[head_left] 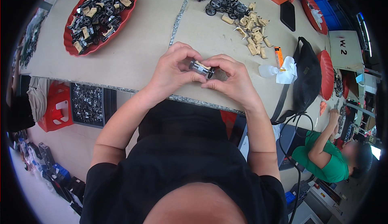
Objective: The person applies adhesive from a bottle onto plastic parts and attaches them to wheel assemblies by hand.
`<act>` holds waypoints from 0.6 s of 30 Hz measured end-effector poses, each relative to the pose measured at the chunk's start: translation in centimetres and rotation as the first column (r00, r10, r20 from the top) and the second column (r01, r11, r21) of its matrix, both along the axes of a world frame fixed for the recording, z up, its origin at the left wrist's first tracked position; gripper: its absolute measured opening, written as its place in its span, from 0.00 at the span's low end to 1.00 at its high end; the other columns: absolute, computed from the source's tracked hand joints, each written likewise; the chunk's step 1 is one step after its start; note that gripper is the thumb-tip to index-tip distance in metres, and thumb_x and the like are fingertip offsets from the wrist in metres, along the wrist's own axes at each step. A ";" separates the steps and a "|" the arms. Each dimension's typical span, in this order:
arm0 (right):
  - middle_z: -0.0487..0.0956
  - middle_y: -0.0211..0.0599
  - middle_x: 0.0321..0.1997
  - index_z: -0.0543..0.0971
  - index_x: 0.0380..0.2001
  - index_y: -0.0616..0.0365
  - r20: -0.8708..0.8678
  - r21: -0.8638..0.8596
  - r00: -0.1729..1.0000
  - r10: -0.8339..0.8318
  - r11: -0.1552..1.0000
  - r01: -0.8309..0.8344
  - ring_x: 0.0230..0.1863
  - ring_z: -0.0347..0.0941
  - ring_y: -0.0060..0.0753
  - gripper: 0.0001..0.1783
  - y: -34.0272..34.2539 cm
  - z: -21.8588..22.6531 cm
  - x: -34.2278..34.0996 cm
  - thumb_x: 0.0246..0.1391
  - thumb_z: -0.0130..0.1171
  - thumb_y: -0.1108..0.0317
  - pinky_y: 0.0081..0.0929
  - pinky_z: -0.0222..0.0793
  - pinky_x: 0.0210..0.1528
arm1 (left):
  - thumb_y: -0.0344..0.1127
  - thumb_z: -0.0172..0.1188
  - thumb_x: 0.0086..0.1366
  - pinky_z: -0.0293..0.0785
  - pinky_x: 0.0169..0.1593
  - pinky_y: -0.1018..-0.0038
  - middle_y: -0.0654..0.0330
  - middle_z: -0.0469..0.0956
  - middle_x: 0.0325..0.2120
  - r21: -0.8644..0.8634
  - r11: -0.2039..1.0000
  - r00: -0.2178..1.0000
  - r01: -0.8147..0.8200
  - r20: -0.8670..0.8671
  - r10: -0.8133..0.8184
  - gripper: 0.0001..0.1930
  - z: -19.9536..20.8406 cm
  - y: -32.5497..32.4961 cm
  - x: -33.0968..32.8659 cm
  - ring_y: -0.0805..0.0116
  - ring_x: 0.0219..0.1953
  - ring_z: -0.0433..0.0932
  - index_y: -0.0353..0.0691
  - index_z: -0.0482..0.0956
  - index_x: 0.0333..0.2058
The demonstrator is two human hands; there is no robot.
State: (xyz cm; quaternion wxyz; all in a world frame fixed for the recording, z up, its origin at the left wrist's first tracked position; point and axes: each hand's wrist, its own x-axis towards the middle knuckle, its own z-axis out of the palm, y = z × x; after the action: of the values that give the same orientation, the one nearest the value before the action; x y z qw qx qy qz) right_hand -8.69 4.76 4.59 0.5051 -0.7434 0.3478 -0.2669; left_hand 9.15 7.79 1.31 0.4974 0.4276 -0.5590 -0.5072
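Observation:
Above the table's near edge I hold a small toy car chassis (201,68), silver and black with a tan part showing and dark wheels at its ends. My left hand (171,68) pinches one end between thumb and fingers. At the other end, my right hand (232,77) is closed with thumb and fingertips around the wheel. Beyond my hands, several loose tan plastic parts (254,30) lie in a heap. Behind them is a pile of black wheeled chassis (226,6). A red scalloped tray (110,38) at the far left holds chassis with tan parts on them.
Right of my hands are a small translucent bottle (266,70), white tissue (288,74), an orange stick-shaped item (279,55) and a black pouch (308,76). A phone (287,15) lies farther back. Another person in green (329,159) sits at right; a parts crate (87,104) is below left.

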 end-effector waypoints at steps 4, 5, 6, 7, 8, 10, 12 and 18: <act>0.75 0.35 0.35 0.76 0.34 0.63 0.005 -0.070 1.000 0.012 0.997 -0.012 0.39 0.69 0.28 0.20 0.0 -0.6 -0.2 0.30 0.65 0.76 0.23 0.64 0.42 | 0.24 0.67 0.40 0.75 0.35 0.81 0.62 0.63 0.35 0.010 1.000 1.000 0.027 0.009 -0.027 0.18 0.0 0.0 0.2 0.75 0.38 0.69 0.36 0.70 0.32; 0.75 0.35 0.34 0.75 0.34 0.61 0.010 -0.097 1.000 0.014 0.995 -0.013 0.38 0.70 0.29 0.19 0.0 -0.7 -0.3 0.31 0.64 0.76 0.23 0.66 0.39 | 0.25 0.67 0.40 0.75 0.35 0.81 0.62 0.64 0.35 0.040 0.998 0.998 0.058 0.025 -0.059 0.18 0.0 -0.1 0.3 0.75 0.38 0.70 0.36 0.70 0.32; 0.74 0.35 0.33 0.75 0.33 0.60 0.015 -0.125 1.000 0.016 0.992 -0.014 0.36 0.71 0.30 0.18 -0.1 -0.8 -0.3 0.33 0.64 0.76 0.23 0.68 0.37 | 0.26 0.68 0.40 0.75 0.35 0.82 0.62 0.65 0.35 0.071 0.994 0.995 0.087 0.041 -0.090 0.19 0.0 -0.2 0.4 0.76 0.37 0.70 0.36 0.70 0.31; 0.74 0.35 0.33 0.75 0.33 0.60 0.015 -0.125 1.000 0.016 0.992 -0.014 0.36 0.71 0.30 0.18 -0.1 -0.9 -0.3 0.33 0.64 0.76 0.23 0.68 0.37 | 0.26 0.68 0.40 0.75 0.35 0.82 0.62 0.65 0.35 0.072 0.994 0.995 0.087 0.042 -0.090 0.19 0.2 -0.3 0.4 0.76 0.37 0.70 0.36 0.70 0.31; 0.74 0.35 0.33 0.75 0.33 0.60 0.023 -0.122 1.000 0.004 0.993 -0.001 0.36 0.71 0.30 0.17 -0.1 -1.0 -0.4 0.33 0.63 0.76 0.22 0.68 0.37 | 0.25 0.66 0.41 0.74 0.34 0.82 0.62 0.66 0.35 0.042 0.994 0.995 0.096 0.029 -0.098 0.17 0.4 -0.5 0.3 0.76 0.35 0.70 0.36 0.70 0.31; 0.74 0.35 0.33 0.75 0.33 0.60 0.029 -0.119 0.999 -0.014 0.993 0.017 0.36 0.71 0.30 0.16 -0.1 -1.1 -0.4 0.34 0.62 0.76 0.22 0.68 0.37 | 0.24 0.65 0.42 0.74 0.33 0.82 0.62 0.67 0.34 0.012 0.994 0.994 0.110 0.016 -0.110 0.16 1.1 -0.7 0.4 0.76 0.33 0.71 0.36 0.70 0.31; 0.75 0.35 0.32 0.75 0.33 0.60 0.029 -0.123 1.000 -0.012 0.992 0.015 0.35 0.71 0.29 0.15 0.1 -1.2 -0.3 0.35 0.61 0.76 0.22 0.68 0.36 | 0.20 0.60 0.44 0.74 0.38 0.81 0.60 0.67 0.35 0.054 0.982 0.955 0.181 0.227 -0.189 0.13 2.0 -0.7 1.0 0.75 0.37 0.71 0.34 0.69 0.29; 0.74 0.33 0.30 0.74 0.30 0.60 0.065 0.091 0.994 -0.084 0.993 0.078 0.30 0.69 0.25 0.14 0.6 -2.0 0.0 0.34 0.62 0.76 0.20 0.66 0.35 | 0.24 0.61 0.41 0.69 0.26 0.81 0.62 0.70 0.24 -0.171 0.938 0.869 0.301 0.455 -0.196 0.12 1.6 -1.6 1.5 0.76 0.26 0.71 0.36 0.70 0.27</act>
State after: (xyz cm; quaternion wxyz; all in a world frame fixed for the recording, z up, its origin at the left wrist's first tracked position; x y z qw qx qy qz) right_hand -8.64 5.34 2.55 0.5378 -0.6960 0.3716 -0.2970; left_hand 10.67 6.16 2.92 0.3387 0.3907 -0.7618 -0.3902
